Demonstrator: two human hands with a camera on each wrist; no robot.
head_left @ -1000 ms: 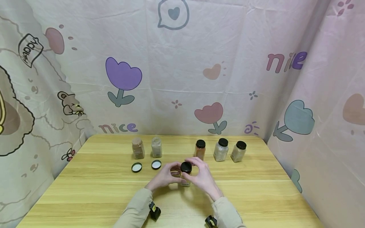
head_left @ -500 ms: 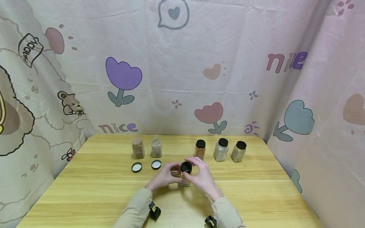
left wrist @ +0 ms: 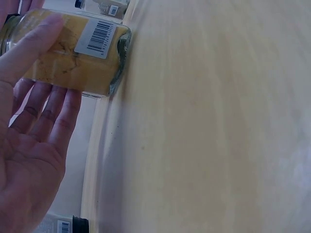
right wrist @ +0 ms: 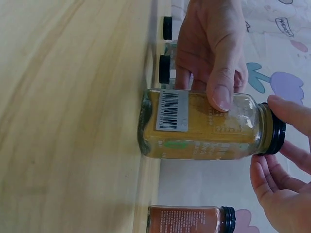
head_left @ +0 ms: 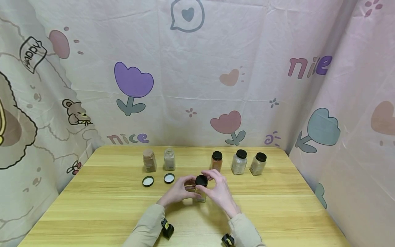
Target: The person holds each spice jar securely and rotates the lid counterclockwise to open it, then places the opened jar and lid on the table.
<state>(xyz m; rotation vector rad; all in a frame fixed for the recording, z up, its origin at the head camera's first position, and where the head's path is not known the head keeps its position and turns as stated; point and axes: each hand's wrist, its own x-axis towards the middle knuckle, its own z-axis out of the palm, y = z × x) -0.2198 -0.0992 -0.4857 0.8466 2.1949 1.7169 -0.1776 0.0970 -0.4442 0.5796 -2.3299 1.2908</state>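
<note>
A square glass jar (head_left: 201, 198) of yellow powder with a barcode label stands upright at the middle of the wooden table, between both hands. My left hand (head_left: 178, 191) grips its body, thumb on the near side and fingers behind; the left wrist view shows the yellow jar (left wrist: 68, 68) in that grip. On top is a black lid (head_left: 201, 180), which my right hand (head_left: 220, 192) pinches at the rim between thumb and fingers. In the right wrist view the lid (right wrist: 278, 132) sits on the jar's neck.
Back left, a jar of brown powder (head_left: 149, 163) and a jar of whitish powder (head_left: 169, 162) stand uncapped, two upturned lids (head_left: 147, 181) before them. Back right are black-lidded jars: reddish-orange (head_left: 216, 164), white (head_left: 239, 166) and beige (head_left: 258, 166). A patterned curtain (head_left: 191, 79) hangs behind.
My right hand's fingers and thumb have shifted slightly around the lid. The left hand and the jar keep their place.
</note>
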